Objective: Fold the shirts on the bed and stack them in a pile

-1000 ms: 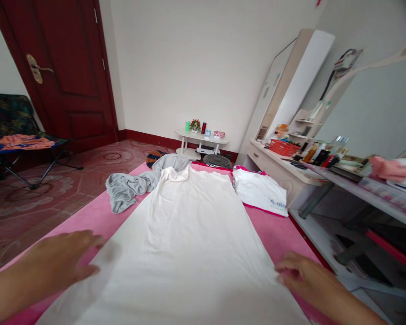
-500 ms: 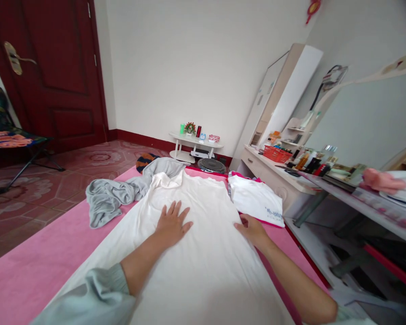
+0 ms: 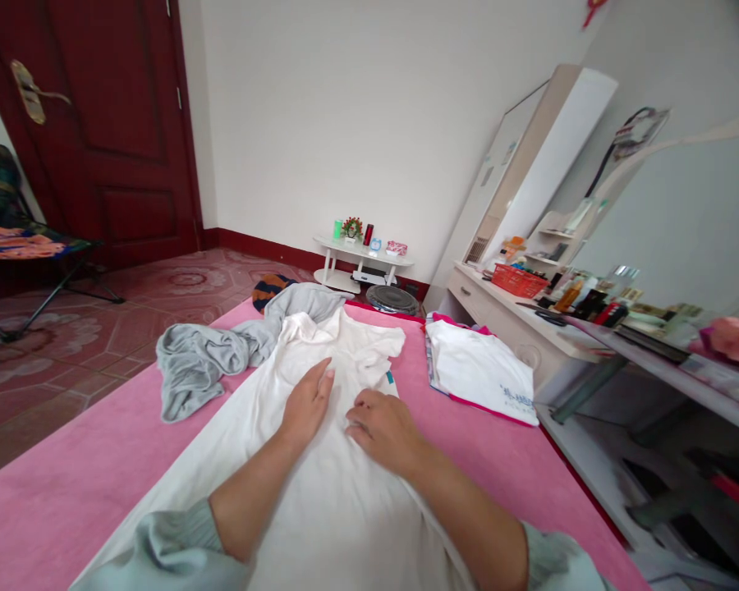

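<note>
A long white shirt (image 3: pixel 320 525) lies on the pink bed cover (image 3: pixel 468 460), its right side folded over towards the middle. A small teal label shows by the folded edge. My left hand (image 3: pixel 308 402) rests on the shirt's middle, tilted on its side with fingers stretched out. Just right of it, my right hand (image 3: pixel 387 428) has its fingers curled round the folded cloth; the fingertips are partly hidden. A crumpled grey garment (image 3: pixel 203 361) touches the shirt's upper left.
A folded white shirt with blue print (image 3: pixel 477 365) sits to the right on the bed. Beyond stand a dresser (image 3: pixel 486 300) with a red basket (image 3: pixel 517 281) and bottles, a low white table (image 3: pixel 360 250), and a folding chair (image 3: pixel 25 246) by the door.
My right hand has moved left with the shirt's right side, folding it over the middle and baring more pink cover. My left hand has turned from flat onto its side.
</note>
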Tool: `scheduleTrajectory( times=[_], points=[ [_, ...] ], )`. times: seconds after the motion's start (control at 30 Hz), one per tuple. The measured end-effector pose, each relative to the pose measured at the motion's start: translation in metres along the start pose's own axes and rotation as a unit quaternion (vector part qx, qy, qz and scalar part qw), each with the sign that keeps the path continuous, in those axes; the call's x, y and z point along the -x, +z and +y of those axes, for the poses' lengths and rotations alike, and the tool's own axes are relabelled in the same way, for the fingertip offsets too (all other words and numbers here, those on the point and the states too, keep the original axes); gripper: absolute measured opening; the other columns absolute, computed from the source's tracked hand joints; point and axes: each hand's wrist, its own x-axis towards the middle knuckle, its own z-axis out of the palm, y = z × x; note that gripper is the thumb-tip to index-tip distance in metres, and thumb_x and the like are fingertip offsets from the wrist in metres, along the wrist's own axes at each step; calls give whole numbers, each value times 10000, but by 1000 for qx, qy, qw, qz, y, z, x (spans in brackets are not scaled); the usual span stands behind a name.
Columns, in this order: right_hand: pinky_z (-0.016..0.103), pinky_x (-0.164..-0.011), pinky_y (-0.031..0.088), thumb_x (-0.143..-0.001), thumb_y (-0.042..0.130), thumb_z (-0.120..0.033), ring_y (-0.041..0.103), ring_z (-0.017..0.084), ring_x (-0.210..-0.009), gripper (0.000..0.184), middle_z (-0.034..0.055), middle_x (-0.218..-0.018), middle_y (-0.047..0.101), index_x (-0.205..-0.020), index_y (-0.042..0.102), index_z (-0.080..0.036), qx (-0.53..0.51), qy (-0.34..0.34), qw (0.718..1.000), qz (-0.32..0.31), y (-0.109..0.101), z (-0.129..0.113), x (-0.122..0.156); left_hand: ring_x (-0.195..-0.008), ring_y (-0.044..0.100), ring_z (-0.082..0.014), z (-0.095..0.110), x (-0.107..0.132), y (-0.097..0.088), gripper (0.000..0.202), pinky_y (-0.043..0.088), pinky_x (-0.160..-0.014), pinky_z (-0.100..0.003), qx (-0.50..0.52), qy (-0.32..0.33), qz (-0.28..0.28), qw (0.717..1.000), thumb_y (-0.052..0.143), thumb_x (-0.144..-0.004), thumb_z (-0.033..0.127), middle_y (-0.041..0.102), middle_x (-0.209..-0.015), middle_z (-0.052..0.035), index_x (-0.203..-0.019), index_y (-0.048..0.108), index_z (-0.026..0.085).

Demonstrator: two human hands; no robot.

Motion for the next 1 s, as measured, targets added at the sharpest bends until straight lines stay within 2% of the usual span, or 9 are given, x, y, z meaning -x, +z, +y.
scheduleTrajectory(
  times=[0.07, 0.17, 0.27, 0.33, 0.47, 0.57, 0.63, 0.8, 1.0],
  points=[
    [249, -726, 406, -867, 494, -289, 587, 149, -805, 186, 17, -884, 646, -818, 660, -220, -35, 34, 997, 60, -2, 3, 1, -1255, 466, -189, -3, -1, 1, 521, 326, -1081, -331, -31, 21, -12, 999, 269, -956, 444, 545, -1329, -82, -1302, 512, 140],
    [242, -668, 425, -841, 498, -263, 576, 132, -704, 144, 22, -849, 642, -826, 625, -198, -153, 192, 955, 167, -2, 29, -4, -1234, 488, -204, -5, -1, 5, 500, 338, -1074, -353, -93, 46, -28, 994, 262, -961, 407, 587, -1281, -83, -1261, 561, 140],
    [232, -495, 427, -823, 512, -377, 561, 121, -545, 229, 34, -776, 640, -843, 609, -170, -286, 334, 886, 148, 5, 56, -16, -1241, 480, -217, -7, -1, 8, 472, 328, -1082, -372, -116, 59, -38, 991, 280, -957, 377, 613, -1248, -73, -1195, 621, 154],
    [222, -386, 386, -829, 470, -502, 536, 113, -444, 372, 36, -706, 632, -822, 610, -157, -320, 370, 864, 116, 11, 66, -27, -1249, 471, -225, -8, -2, 9, 455, 317, -1089, -383, -121, 64, -44, 990, 303, -951, 375, 614, -1248, -69, -1164, 645, 165],
    [196, -321, 345, -793, 493, -564, 513, 98, -363, 429, 21, -597, 623, -740, 611, -155, -328, 392, 853, 104, 24, 72, -49, -1262, 456, -236, -7, -1, 8, 454, 309, -1092, -399, -138, 76, -59, 986, 302, -953, 395, 602, -1266, -59, -1142, 664, 196],
    [182, -332, 342, -715, 626, -374, 490, 95, -332, 250, -6, -447, 572, -601, 582, -157, -316, 387, 858, 120, 28, 71, -61, -1274, 441, -239, -6, 0, 6, 473, 303, -1095, -401, -149, 84, -73, 982, 280, -959, 410, 591, -1282, -56, -1144, 665, 208],
    [179, -347, 350, -672, 626, -247, 496, 103, -328, 157, -22, -381, 538, -554, 564, -163, -309, 374, 863, 144, 25, 71, -63, -1281, 432, -242, -6, 0, 5, 486, 299, -1096, -405, -152, 84, -78, 982, 268, -961, 420, 581, -1293, -55, -1148, 663, 209],
    [196, -391, 412, -672, 566, -238, 592, 151, -404, 81, -31, -396, 561, -616, 529, -192, -293, 337, 857, 257, -19, 90, -41, -1288, 424, -239, -6, 1, 4, 498, 299, -1095, -401, -162, 87, -81, 980, 250, -963, 430, 572, -1305, -50, -1140, 665, 218],
    [265, -542, 540, -663, 591, -331, 679, 196, -606, 185, -4, -580, 627, -734, 471, -209, -252, 347, 802, 415, -82, 153, 12, -1314, 382, -250, -2, 4, 4, 465, 290, -1084, -437, -189, 87, -100, 973, 264, -957, 422, 532, -1348, -47, -1172, 641, 258]
  ],
)
